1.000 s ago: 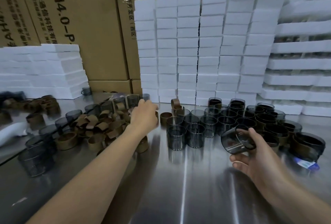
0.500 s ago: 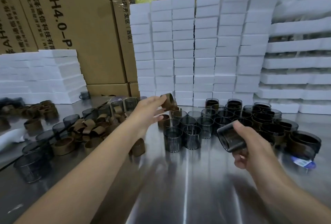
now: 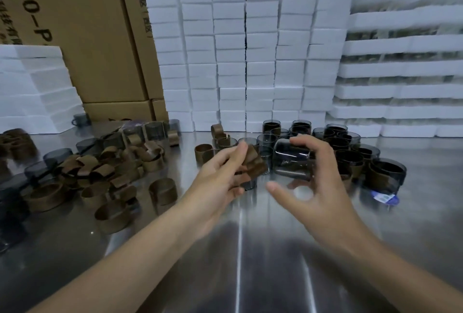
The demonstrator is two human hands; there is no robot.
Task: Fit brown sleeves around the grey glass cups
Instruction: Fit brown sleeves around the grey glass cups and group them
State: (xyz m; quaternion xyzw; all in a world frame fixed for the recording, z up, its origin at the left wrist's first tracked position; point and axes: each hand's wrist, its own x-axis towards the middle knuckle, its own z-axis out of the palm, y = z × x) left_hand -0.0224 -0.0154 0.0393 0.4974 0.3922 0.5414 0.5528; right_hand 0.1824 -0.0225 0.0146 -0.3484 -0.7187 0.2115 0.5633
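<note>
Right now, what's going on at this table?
A person is sleeving cups by hand. The left hand pinches a brown sleeve, and the right hand grips a grey glass cup tipped on its side. Both are held close together above the steel table. The sleeve is not yet on the cup. At the left lie loose sleeves in a heap; sleeved cups stand at the right.
</note>
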